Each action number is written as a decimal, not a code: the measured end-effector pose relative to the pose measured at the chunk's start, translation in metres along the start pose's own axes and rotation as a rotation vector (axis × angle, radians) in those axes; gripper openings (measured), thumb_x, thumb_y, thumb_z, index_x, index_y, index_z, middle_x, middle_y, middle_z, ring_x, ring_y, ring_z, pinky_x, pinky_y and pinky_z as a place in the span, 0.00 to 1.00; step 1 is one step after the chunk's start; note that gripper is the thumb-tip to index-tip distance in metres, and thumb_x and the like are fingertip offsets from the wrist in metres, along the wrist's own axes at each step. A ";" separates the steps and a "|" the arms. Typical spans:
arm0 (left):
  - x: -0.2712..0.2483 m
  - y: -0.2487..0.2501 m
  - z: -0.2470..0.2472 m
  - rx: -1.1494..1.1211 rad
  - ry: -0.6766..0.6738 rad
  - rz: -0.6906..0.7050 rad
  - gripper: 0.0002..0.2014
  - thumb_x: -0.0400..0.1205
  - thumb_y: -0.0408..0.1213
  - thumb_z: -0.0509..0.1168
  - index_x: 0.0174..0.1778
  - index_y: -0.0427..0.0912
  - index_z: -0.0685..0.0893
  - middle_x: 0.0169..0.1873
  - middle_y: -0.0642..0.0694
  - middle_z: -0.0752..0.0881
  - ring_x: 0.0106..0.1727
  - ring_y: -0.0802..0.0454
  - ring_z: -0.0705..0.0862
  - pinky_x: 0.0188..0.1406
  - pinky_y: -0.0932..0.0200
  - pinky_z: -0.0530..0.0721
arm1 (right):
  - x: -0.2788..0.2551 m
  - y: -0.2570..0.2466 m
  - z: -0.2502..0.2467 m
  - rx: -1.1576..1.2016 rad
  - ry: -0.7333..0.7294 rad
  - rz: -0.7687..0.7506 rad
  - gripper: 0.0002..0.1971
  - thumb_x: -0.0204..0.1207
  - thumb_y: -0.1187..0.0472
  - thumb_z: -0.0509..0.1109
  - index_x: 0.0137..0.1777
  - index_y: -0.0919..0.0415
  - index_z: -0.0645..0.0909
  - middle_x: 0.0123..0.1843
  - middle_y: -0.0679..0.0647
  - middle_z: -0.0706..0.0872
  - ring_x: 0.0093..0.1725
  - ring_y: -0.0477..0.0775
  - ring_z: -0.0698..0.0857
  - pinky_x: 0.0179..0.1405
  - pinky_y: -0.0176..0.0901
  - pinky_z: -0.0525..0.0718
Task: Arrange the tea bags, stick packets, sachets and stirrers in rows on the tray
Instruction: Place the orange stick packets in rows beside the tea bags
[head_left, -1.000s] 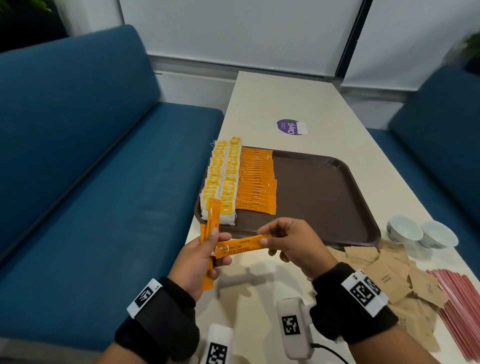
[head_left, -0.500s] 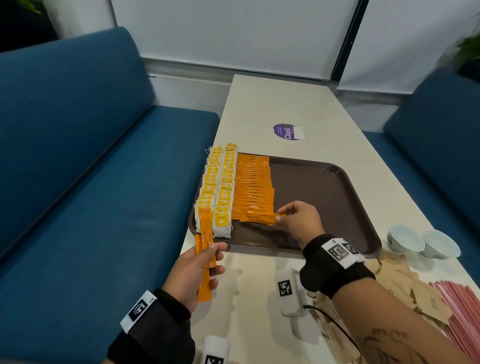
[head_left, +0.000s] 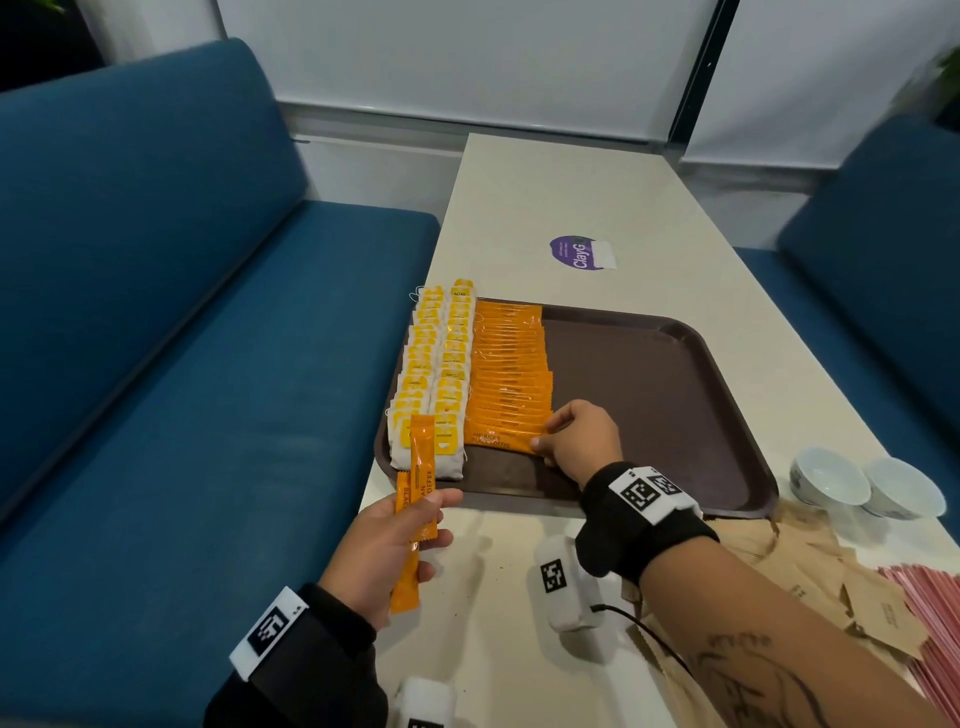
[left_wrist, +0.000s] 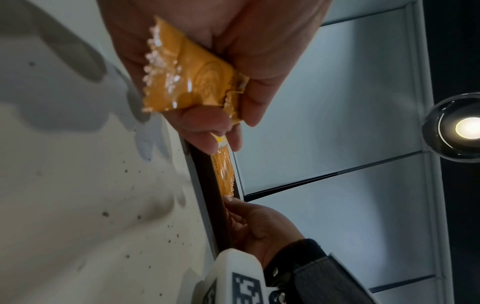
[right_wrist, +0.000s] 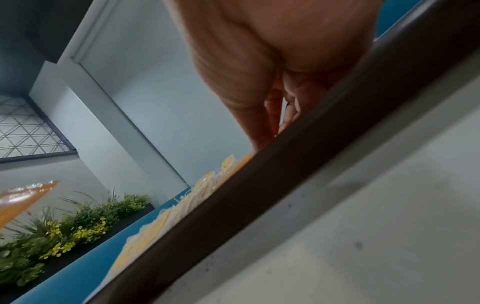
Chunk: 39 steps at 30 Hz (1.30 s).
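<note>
On the brown tray (head_left: 649, 405), tea bags (head_left: 436, 374) lie in two columns at the left, with a row of orange stick packets (head_left: 511, 374) beside them. My right hand (head_left: 545, 434) pinches the right end of the nearest stick packet (head_left: 498, 441), which lies flat at the near end of that row. My left hand (head_left: 441, 519) hovers over the table's near left edge and grips two more orange stick packets (head_left: 421, 467) upright. In the left wrist view the left hand (left_wrist: 228, 123) holds those packets (left_wrist: 187, 82). The right wrist view shows my right hand (right_wrist: 272, 131) behind the tray rim (right_wrist: 259, 205).
Brown paper sachets (head_left: 831, 577) and pink stirrers (head_left: 930, 623) lie in heaps at the near right of the table. Two white cups (head_left: 828, 475) stand right of the tray. A purple sticker (head_left: 579, 253) lies beyond it. Blue sofas flank the table.
My right hand took one stick packet from my left hand, carried it onto the tray and laid it at the near end of the orange row. The left hand stayed put.
</note>
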<state>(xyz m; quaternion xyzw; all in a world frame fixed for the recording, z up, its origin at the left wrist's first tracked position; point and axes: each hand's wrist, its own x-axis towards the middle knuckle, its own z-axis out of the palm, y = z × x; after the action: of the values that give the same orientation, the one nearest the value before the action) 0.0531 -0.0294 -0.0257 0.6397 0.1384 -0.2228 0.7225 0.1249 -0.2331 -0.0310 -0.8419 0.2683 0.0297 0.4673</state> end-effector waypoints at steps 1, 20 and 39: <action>0.000 0.000 0.001 0.011 -0.004 -0.002 0.12 0.84 0.43 0.61 0.50 0.44 0.89 0.49 0.44 0.81 0.46 0.50 0.82 0.28 0.62 0.77 | 0.000 0.000 0.000 0.003 0.015 -0.002 0.14 0.69 0.67 0.79 0.38 0.54 0.74 0.50 0.57 0.85 0.42 0.54 0.86 0.47 0.49 0.88; -0.014 -0.007 0.010 0.134 -0.093 -0.019 0.08 0.82 0.40 0.64 0.49 0.44 0.87 0.39 0.45 0.81 0.36 0.52 0.81 0.25 0.64 0.74 | -0.025 0.010 -0.017 0.090 0.027 -0.148 0.12 0.73 0.69 0.74 0.50 0.57 0.76 0.47 0.52 0.80 0.39 0.43 0.78 0.30 0.31 0.76; -0.029 -0.012 0.004 0.226 -0.110 0.012 0.05 0.77 0.35 0.70 0.41 0.39 0.81 0.26 0.47 0.70 0.24 0.56 0.64 0.17 0.67 0.62 | -0.103 0.010 -0.037 0.218 -0.412 -0.284 0.05 0.73 0.70 0.73 0.40 0.60 0.83 0.34 0.50 0.84 0.25 0.34 0.78 0.24 0.23 0.73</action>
<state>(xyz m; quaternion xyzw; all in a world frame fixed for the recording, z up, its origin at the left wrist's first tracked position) 0.0216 -0.0299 -0.0210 0.7047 0.0687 -0.2674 0.6536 0.0245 -0.2227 0.0129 -0.7920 0.0487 0.1054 0.5994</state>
